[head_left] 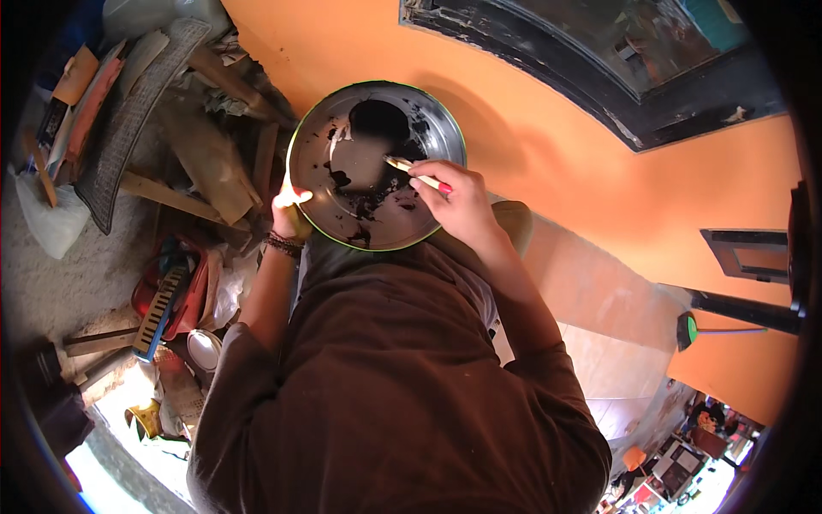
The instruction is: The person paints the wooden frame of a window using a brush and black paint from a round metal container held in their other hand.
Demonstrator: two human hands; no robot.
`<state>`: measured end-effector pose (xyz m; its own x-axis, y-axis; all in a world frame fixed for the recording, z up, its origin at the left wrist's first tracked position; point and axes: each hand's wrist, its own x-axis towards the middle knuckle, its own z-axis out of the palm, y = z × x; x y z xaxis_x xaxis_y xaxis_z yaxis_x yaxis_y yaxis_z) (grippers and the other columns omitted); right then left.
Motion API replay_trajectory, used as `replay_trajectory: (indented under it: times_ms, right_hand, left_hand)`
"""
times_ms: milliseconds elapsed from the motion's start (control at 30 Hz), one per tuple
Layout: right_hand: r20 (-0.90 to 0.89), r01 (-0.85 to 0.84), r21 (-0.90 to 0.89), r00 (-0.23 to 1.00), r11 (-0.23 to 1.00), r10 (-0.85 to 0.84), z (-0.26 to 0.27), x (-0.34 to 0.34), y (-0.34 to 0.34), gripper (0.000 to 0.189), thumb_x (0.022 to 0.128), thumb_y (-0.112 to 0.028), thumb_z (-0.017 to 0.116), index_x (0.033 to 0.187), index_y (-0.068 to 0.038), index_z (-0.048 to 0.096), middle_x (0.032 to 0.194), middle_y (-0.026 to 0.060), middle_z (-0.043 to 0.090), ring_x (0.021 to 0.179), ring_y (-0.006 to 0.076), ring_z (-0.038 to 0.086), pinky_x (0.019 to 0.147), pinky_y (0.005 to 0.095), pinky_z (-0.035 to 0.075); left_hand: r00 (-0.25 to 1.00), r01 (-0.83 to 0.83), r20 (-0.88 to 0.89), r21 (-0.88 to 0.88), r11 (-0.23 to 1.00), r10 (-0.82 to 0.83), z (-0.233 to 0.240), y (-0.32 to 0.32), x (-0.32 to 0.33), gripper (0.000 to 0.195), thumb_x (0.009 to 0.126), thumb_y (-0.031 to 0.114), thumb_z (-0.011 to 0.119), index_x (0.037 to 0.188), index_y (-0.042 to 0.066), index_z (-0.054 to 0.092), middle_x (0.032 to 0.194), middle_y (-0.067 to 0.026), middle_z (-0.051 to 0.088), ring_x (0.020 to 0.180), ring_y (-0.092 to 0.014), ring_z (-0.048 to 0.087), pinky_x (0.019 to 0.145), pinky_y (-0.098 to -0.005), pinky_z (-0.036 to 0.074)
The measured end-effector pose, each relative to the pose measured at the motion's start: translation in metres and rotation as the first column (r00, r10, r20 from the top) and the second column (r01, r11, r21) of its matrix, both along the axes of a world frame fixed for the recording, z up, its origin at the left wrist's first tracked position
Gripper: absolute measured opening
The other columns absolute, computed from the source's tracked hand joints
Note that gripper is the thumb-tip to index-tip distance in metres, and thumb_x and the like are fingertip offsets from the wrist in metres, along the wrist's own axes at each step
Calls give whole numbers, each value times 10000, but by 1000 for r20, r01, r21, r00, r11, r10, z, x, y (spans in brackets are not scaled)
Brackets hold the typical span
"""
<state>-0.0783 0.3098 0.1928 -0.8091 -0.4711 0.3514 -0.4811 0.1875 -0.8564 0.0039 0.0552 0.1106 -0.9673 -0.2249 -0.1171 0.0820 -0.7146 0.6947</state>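
Observation:
A large round metal tray (379,228) with a thin green rim is held up before me, tilted. My left hand (290,202) grips its left edge, the thumb over the rim, with dark bead bracelets at the wrist. Black patches mark the tray's face, among them a large round one near the top. Between the thumb and fingers of my right hand (449,193) is a slim pale brush (420,177) with a red end. Its tip is over the middle of the tray; whether it touches the surface I cannot tell.
Wood pieces, boards and a dark woven mat (128,122) are piled at the left. Below them lie a small blue keyboard instrument (158,315) and a red plastic container (192,302). An orange wall (578,167) with a black-framed window (578,48) rises beyond the tray, on the right.

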Motion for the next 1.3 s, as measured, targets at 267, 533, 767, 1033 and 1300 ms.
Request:
replay_trajectory:
  times_ms: [267, 533, 767, 1033, 1300]
  right_hand:
    - [-13, -202, 187, 978, 961, 208, -13, -5, -20, 151, 696, 43, 594, 825, -35, 603, 888, 107, 640, 765, 285, 631, 658, 338, 510]
    - [-83, -198, 132, 974, 971, 209, -19, -12, -39, 157, 685, 25, 584, 829, -37, 587, 856, 111, 623, 746, 300, 613, 631, 365, 499]
    - [-26, -189, 148, 981, 971, 195, -17, -7, -33, 127, 657, 27, 587, 768, -33, 590, 788, 116, 600, 694, 309, 601, 604, 372, 490]
    - [-14, -226, 292, 971, 929, 240, -20, -1, -32, 105, 649, 3, 612, 749, -28, 602, 708, 118, 605, 646, 280, 605, 569, 361, 479]
    - [519, 54, -56, 855, 997, -17, -15, -20, -23, 116, 778, -33, 656, 878, 13, 618, 744, 76, 646, 661, 119, 630, 579, 231, 491]
  left_hand:
    - [989, -31, 142, -40, 999, 37, -20, 9, 5, 518, 656, 165, 513, 1160, 50, 493, 1060, -101, 563, 963, -251, 551, 858, -401, 453]
    - [991, -39, 128, -2, 999, 39, -24, 3, 7, 530, 651, 164, 504, 1157, 5, 498, 1046, -126, 582, 932, -264, 569, 856, -388, 457]
    - [990, -6, 144, 43, 999, 0, -36, -4, 7, 527, 639, 169, 508, 1131, -19, 513, 1053, -138, 586, 933, -273, 573, 851, -387, 460]
    - [989, -24, 147, -11, 1000, 26, -25, 1, 1, 572, 635, 176, 530, 1174, -8, 480, 1068, -138, 573, 953, -268, 563, 855, -388, 459]
    - [990, -36, 140, 0, 999, 36, -36, -3, 4, 579, 649, 179, 544, 1192, -4, 455, 1053, -132, 569, 935, -253, 564, 830, -362, 464]
